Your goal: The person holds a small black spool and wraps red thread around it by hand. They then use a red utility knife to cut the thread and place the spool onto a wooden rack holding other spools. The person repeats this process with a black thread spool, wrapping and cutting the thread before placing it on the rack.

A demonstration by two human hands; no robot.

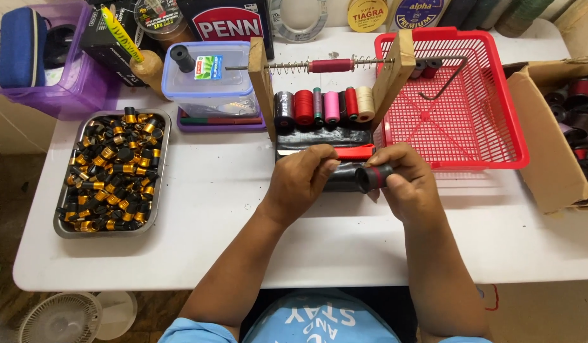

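Black tube [364,178] with a red band near its end is sitting between both hands, held over the middle of the white table [211,209], just in front of the wooden thread rack [332,82]. Right hand [405,184] is wrapping around the tube's banded end, fingers curled and pinching it. Left hand [300,181] is closing on the other end, fingertips pressed onto the tube and reaching toward a flat red tool [354,152] lying just behind; cannot tell if they are touching that tool. Rack is carrying a row of thread spools [324,105] in black, red, green, pink and cream, with a spring-loaded rod and a dark red spool [331,65] across the top. Red plastic basket [478,127] is sitting just right of the rack, holding a bent metal rod. Metal tray [113,171] full of small black and gold rings is resting well to the left. Clear lidded box [208,79] is standing behind, left of the rack. Open cardboard box [554,146] with dark spools is sitting at the far right edge.
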